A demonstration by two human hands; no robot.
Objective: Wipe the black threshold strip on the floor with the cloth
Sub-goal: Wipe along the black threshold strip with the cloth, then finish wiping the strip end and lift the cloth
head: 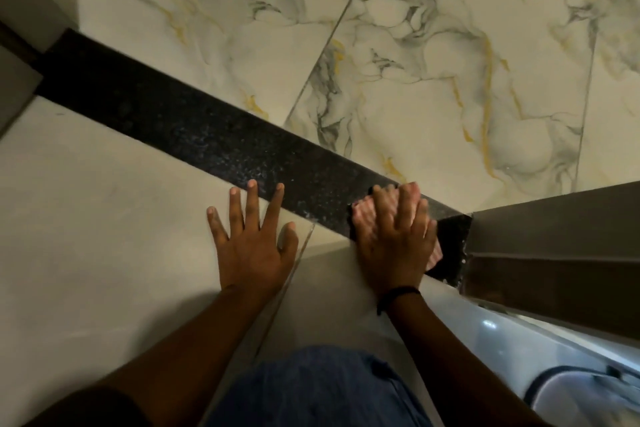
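- Floor: white marble-pattern tiles (433, 87) with grey and gold veins on the far side, plain cream tiles (104, 218) on the near side.
- Black speckled stone threshold strip (207, 135): long axis runs diagonally from upper left to lower right, ending against a dark brown door frame (554, 246).
- Pink striped cloth (363, 218): lies on the strip's right end.
- Right hand (398, 239): fingers extended, pressed flat on the cloth.
- Left hand (252, 243): fingers spread, flat on the cream tile, fingertips touching the strip edge, holding nothing.

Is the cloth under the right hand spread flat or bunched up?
Flat. The cloth lies pressed on the black strip under the right hand, whose fingers are stretched out.
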